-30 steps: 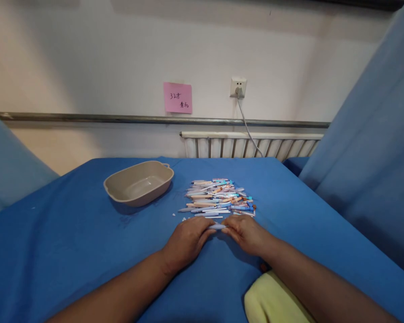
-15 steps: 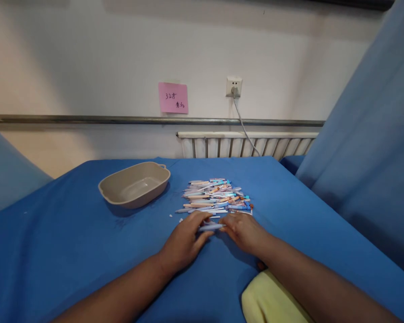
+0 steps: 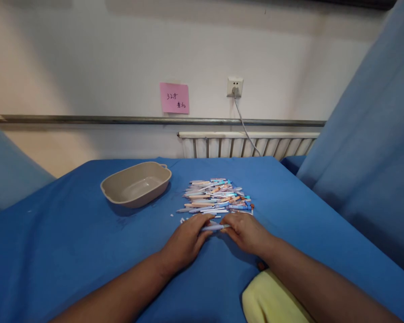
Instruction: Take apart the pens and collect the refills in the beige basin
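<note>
- Left hand (image 3: 185, 237) and right hand (image 3: 247, 233) each pinch one end of a pale pen (image 3: 214, 227), just nearer than the pen pile (image 3: 217, 197).
- Judgement: hold it level and grip the ends firmly, clear of the pile.

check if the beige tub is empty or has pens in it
Empty. The beige tub shows only its bare inner floor, with nothing in it; the pens lie piled on the blue cloth beside it.
</note>
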`<state>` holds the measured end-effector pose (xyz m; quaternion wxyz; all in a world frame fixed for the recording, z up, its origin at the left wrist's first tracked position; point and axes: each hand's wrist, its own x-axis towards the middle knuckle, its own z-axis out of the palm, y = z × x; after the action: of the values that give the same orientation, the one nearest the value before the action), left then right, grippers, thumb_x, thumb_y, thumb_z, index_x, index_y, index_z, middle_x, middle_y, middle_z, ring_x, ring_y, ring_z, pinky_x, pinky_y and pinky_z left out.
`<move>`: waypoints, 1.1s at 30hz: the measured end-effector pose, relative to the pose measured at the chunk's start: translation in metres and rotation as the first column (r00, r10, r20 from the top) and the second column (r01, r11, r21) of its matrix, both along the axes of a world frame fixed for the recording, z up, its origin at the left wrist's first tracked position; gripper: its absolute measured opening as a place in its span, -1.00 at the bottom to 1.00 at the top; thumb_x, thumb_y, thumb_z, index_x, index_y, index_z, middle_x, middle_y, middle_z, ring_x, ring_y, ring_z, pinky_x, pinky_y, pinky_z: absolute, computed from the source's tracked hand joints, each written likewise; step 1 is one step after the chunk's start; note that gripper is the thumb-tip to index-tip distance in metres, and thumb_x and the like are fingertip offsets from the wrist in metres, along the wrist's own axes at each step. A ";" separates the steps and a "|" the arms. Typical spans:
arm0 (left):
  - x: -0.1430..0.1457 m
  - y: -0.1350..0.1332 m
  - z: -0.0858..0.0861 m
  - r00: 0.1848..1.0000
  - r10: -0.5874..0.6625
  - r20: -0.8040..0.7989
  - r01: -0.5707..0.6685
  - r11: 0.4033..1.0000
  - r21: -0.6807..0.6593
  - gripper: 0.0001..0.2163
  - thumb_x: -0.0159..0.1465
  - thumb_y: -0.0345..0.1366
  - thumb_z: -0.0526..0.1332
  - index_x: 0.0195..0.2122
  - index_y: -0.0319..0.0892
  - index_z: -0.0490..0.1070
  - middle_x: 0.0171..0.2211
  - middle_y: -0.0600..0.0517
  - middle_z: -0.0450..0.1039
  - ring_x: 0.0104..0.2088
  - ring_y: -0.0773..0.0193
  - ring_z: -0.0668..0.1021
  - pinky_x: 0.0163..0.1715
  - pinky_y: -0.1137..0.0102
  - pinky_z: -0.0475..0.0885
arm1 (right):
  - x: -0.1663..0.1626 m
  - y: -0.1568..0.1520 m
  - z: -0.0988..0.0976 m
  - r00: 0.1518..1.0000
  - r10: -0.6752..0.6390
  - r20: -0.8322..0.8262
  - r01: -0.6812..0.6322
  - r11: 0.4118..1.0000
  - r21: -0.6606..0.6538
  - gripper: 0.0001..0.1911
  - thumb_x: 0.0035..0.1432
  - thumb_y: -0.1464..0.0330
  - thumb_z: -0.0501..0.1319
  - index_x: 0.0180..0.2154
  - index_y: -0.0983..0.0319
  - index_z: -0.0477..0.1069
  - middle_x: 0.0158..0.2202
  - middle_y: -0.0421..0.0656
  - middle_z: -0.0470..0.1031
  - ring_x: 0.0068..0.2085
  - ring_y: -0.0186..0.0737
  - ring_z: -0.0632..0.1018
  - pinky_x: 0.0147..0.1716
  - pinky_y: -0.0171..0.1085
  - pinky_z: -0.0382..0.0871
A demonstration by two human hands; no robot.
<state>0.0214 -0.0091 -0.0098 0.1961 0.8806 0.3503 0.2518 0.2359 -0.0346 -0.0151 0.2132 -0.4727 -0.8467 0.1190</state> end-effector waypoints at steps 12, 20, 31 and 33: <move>-0.006 0.019 0.003 0.976 0.215 0.039 -0.211 0.973 -0.089 -0.73 0.32 -0.17 -0.01 -0.08 -0.12 0.37 -0.31 0.03 0.53 -0.32 0.23 0.54 -0.29 0.40 0.37 | 0.012 0.010 -0.002 0.994 -0.104 0.035 0.105 0.994 -0.022 -0.83 0.23 0.38 0.06 -0.18 0.24 0.37 -0.21 -0.08 0.49 -0.15 -0.20 0.47 -0.18 -0.30 0.24; -0.010 0.024 -0.003 0.944 0.285 0.168 -0.270 0.957 -0.104 -0.71 0.29 -0.16 0.02 -0.06 -0.16 0.37 -0.28 0.00 0.53 -0.32 0.22 0.55 -0.27 0.37 0.41 | 0.015 0.011 0.001 0.995 -0.059 0.081 0.056 0.998 0.032 -0.75 0.28 0.32 -0.01 -0.27 0.25 0.41 -0.29 -0.11 0.47 -0.22 -0.24 0.45 -0.23 -0.31 0.23; -0.013 0.029 -0.009 0.957 0.255 0.136 -0.244 0.965 -0.096 -0.72 0.25 -0.17 0.10 -0.08 -0.17 0.38 -0.16 -0.04 0.50 -0.17 0.16 0.53 -0.14 0.28 0.41 | 0.025 0.011 -0.002 0.994 0.051 0.100 -0.043 0.996 -0.077 -0.64 0.11 0.47 0.14 -0.02 0.20 0.35 -0.07 -0.08 0.45 -0.03 -0.17 0.43 -0.07 -0.28 0.22; -0.009 0.023 -0.008 0.993 0.095 0.068 -0.093 0.995 -0.024 -0.71 0.20 -0.21 0.19 -0.05 -0.14 0.38 -0.06 -0.06 0.44 -0.03 0.13 0.45 0.00 0.21 0.32 | 0.029 0.012 -0.002 0.994 0.032 0.102 -0.024 0.997 -0.074 -0.62 0.10 0.52 0.12 -0.02 0.20 0.35 -0.04 -0.08 0.45 -0.01 -0.17 0.43 -0.04 -0.27 0.21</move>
<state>0.0124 0.0135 -0.0179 0.2049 0.8518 0.3870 0.2875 0.2648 -0.0225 -0.0171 0.1503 -0.4737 -0.8583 0.1279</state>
